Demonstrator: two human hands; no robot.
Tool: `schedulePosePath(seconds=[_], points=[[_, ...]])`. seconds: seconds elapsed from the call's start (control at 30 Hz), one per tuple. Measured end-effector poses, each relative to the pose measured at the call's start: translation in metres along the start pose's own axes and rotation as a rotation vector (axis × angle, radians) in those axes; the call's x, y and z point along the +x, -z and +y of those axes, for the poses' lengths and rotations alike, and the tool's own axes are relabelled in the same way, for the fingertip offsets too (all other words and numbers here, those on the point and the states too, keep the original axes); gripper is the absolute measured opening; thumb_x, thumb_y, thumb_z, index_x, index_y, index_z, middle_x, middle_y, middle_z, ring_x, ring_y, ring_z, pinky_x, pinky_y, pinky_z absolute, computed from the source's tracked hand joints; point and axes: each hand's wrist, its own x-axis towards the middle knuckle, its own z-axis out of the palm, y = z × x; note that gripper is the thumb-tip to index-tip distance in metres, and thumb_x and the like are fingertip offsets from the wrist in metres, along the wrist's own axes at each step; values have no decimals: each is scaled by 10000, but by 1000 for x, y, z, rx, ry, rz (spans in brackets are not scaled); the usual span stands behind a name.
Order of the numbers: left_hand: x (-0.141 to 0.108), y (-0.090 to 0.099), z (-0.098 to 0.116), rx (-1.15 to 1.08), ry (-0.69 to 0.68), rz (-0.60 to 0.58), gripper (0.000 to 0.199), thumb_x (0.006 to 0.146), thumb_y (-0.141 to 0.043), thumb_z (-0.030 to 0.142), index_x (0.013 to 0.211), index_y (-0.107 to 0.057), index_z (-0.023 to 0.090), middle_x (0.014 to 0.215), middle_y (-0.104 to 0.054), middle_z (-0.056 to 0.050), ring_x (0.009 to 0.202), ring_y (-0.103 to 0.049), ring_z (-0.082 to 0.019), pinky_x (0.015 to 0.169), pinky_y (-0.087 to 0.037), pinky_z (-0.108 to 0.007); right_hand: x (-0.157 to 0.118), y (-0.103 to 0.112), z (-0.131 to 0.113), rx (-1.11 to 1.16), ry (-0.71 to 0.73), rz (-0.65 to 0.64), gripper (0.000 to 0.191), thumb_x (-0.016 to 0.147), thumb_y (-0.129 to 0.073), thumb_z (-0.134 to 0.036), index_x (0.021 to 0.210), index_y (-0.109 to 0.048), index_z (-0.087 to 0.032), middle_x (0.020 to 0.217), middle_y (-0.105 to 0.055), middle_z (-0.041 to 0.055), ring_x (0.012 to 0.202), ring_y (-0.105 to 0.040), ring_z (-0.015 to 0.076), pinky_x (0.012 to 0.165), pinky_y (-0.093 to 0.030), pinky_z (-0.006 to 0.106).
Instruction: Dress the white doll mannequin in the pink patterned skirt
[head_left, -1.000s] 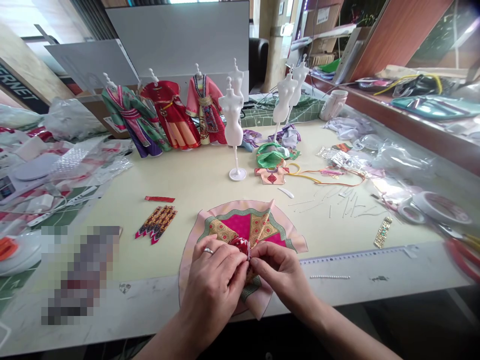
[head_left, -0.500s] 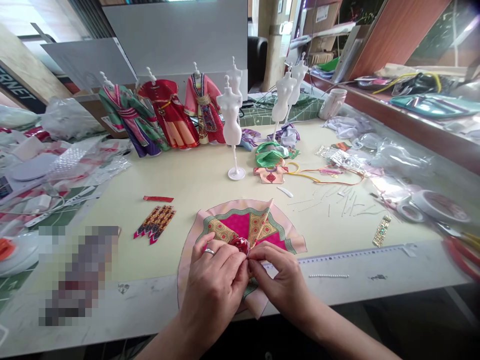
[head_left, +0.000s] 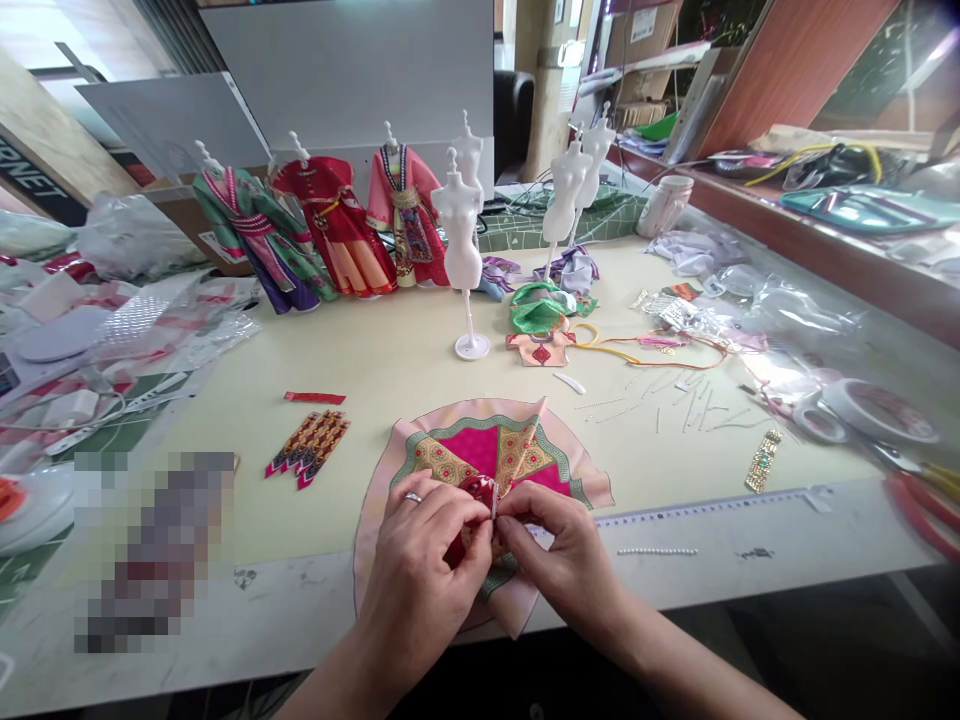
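A round patterned skirt piece [head_left: 480,445], pink, gold and green, lies spread at the near edge of the table. Over its middle my left hand [head_left: 431,545], with a ring on one finger, pinches a small red patterned cloth [head_left: 480,488] between thumb and fingers. My right hand [head_left: 559,540] meets it fingertip to fingertip at the red cloth's right edge, its thumb and forefinger pressed together. Whatever is between the right fingertips is too small to make out. The two hands nearly touch.
Doll forms in robes [head_left: 409,215] and a bare white form [head_left: 459,235] stand behind. Patterned strips [head_left: 311,445] and a red strip [head_left: 315,398] lie left. On the right are a ruler [head_left: 690,507], bead strings [head_left: 657,551], a tape roll [head_left: 885,410] and red-handled scissors [head_left: 926,515].
The fingers of my left hand have shifted slightly and opened a gap by the thumb, showing more red cloth. My right hand has barely moved.
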Motion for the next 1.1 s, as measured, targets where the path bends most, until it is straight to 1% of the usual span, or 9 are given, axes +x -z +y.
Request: schedulePosePath(seconds=[0.2, 0.37, 0.47, 0.6, 0.7, 0.9, 1.1], points=[[-2, 1, 0, 3, -6, 10, 108, 813, -552, 112, 755, -584, 198, 709, -648, 10, 703, -584, -156, 917, -394, -423, -2, -1, 0, -80, 106, 20, 125, 809, -522, -129, 716, -584, -185, 655, -588, 7, 589, -533, 123, 568, -424, 237], [-1, -1, 1, 11, -6, 20, 139, 813, -534, 101, 730, -581, 201, 669, -619, 14, 680, -564, -152, 892, -405, -408, -2, -1, 1, -99, 132, 26, 128, 815, -518, -136, 721, -584, -193, 650, -579, 2, 585, -519, 123, 568, -422, 240], [-1, -3, 1, -13, 35, 10, 158, 818, -514, 113, 700, -564, 206, 662, -605, 14, 684, -555, -153, 863, -423, -381, -1, -1, 0, -54, 81, 19, 128, 808, -527, -152, 703, -590, -189, 632, -583, -5, 571, -521, 116, 555, -422, 231], [-1, -5, 0, -86, 142, -32, 173, 825, -493, 133, 677, -541, 207, 684, -605, 2, 715, -549, -162, 727, -453, -316, 1, 0, -2, 61, -68, -16, 118, 792, -541, -173, 692, -604, -179, 616, -596, -8, 557, -529, 110, 531, -424, 213], [-2, -6, 0, -107, 174, -40, 171, 820, -491, 136, 669, -526, 209, 681, -601, 4, 702, -545, -158, 684, -449, -295, 2, 1, -2, 96, -101, -26, 118, 785, -538, -176, 690, -607, -171, 616, -596, -5, 566, -537, 112, 535, -426, 211], [-3, -7, 0, -106, 181, -42, 156, 822, -499, 142, 684, -531, 206, 695, -601, 0, 728, -547, -167, 708, -441, -306, 1, 0, -1, 32, -32, 0, 119, 789, -535, -156, 690, -597, -179, 627, -595, -6, 568, -529, 115, 551, -427, 224], [-3, -6, 0, -96, 171, -57, 117, 814, -530, 162, 706, -550, 205, 699, -599, -6, 736, -540, -177, 715, -432, -322, -2, -2, 3, -112, 115, 23, 129, 820, -511, -129, 732, -586, -185, 667, -593, 16, 598, -542, 134, 575, -429, 247]])
